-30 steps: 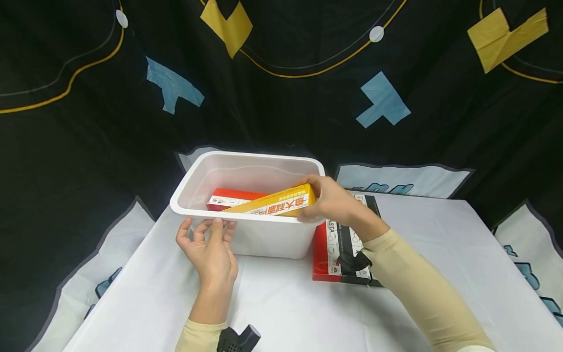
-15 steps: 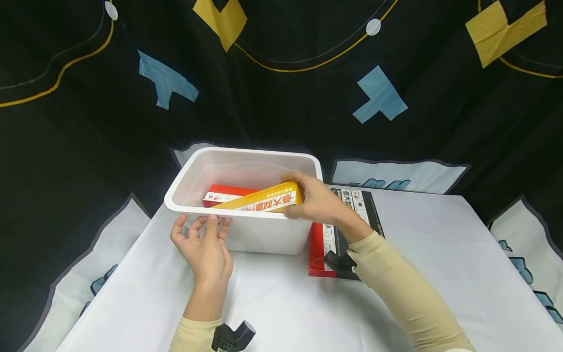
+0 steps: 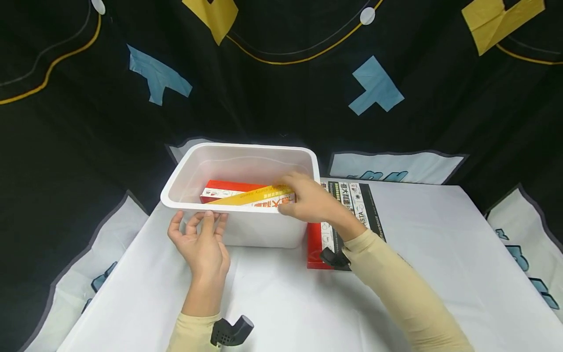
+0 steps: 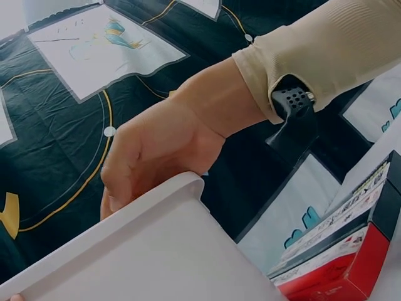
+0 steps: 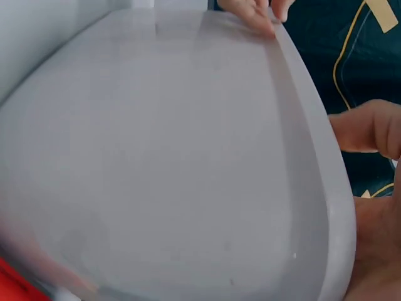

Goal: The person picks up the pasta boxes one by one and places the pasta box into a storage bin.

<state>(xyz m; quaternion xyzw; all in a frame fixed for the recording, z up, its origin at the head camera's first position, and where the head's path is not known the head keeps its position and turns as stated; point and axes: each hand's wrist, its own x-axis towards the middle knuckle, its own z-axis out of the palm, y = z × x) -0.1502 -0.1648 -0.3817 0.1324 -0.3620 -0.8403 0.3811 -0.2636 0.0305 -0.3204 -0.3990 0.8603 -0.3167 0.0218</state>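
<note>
In the head view, my right hand (image 3: 308, 198) reaches over the right front of the white plastic bin (image 3: 264, 230) and holds the right end of a yellow pasta box (image 3: 246, 196). This box lies slanted across a red box (image 3: 211, 194) inside the bin; its lower part is hidden by the front wall. My left hand (image 3: 204, 249) touches the underside of the bin's front rim with its fingertips, palm up. In the left wrist view, the right hand (image 4: 166, 141) bends over the rim, its fingertips hidden. The left fingertips (image 5: 254, 15) meet the bin's outer wall in the right wrist view.
Red and black pasta boxes (image 3: 362, 205) lie to the right of the bin, partly behind the right forearm. Everything stands on a white-covered table (image 3: 281, 303). Behind it hangs a dark curtain (image 3: 281, 98) with blue and yellow shapes.
The yellow pasta box has gone down into the bin and a little left, held by my right hand. My left hand has stayed at the rim. The whole view has shifted slightly.
</note>
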